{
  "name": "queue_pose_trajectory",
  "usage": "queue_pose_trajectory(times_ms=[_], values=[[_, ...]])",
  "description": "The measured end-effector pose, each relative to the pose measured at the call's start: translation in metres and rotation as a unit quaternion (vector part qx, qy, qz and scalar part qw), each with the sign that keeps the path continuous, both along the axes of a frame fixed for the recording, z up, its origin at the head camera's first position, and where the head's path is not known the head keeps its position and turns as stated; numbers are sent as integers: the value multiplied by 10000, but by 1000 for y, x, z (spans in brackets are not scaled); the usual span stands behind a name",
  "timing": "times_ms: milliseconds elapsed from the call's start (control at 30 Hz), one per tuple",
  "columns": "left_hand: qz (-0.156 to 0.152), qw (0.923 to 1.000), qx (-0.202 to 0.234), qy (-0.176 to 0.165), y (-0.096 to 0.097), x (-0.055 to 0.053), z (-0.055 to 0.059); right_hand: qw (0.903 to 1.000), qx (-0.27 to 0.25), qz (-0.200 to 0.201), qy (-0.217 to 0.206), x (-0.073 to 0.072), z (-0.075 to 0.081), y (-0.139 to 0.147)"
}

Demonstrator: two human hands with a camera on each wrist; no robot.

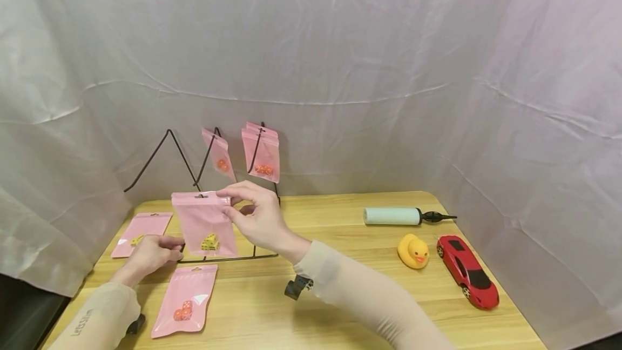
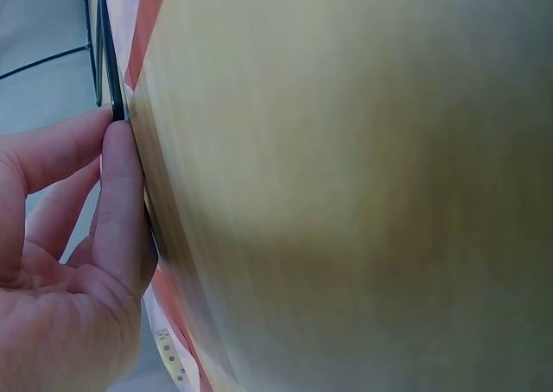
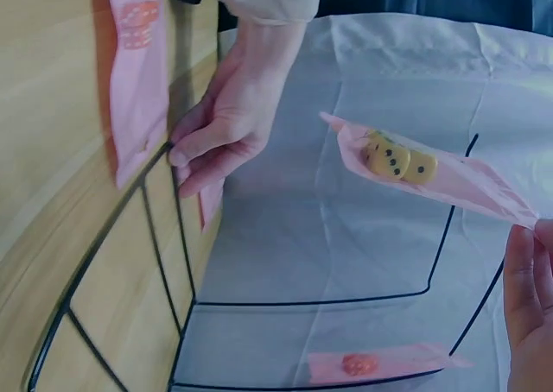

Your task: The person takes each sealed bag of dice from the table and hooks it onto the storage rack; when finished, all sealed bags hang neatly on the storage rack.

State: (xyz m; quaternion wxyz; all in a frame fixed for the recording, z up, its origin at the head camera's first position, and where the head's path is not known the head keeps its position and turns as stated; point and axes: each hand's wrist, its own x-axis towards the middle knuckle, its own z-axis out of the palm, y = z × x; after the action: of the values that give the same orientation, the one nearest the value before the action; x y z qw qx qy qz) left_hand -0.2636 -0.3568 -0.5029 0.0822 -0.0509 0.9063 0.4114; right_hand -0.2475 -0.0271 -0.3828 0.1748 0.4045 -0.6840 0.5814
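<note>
Pale cloth (image 1: 340, 58) backs our worktop (image 1: 340, 307); in head view, our left sleeve (image 1: 94, 312) reads "LetsSlim", our right hand (image 1: 259, 217) pinches a pink bag (image 1: 196, 223) above the rack's base (image 1: 228, 258). Left wrist: our left hand (image 2: 73, 228) pinches that base. Right wrist: the bag holds yellow dice (image 3: 389, 159).

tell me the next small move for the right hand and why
Probably lift the yellow-dice bag slightly and thread its hang hole onto the middle hook: in the head view the hole appears just below that hook's tip, the right hand pinches the bag's top corner, and the left hand holds the wire rack, likely steadying it.
</note>
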Motion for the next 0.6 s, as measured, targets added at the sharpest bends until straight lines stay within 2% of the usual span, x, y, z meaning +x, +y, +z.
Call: queue_pose_trajectory(times_ms=[200,400,600], values=[[10,10000,33,39,0,-1,-1,9995,-127,-154,256,1,7,-8],[-25,9997,227,8,-1,-1,-3,9989,-189,-275,337,-4,8,-15],[-36,10000,32,22,0,1,-1,9988,-151,-365,302,-7,9,-21]])
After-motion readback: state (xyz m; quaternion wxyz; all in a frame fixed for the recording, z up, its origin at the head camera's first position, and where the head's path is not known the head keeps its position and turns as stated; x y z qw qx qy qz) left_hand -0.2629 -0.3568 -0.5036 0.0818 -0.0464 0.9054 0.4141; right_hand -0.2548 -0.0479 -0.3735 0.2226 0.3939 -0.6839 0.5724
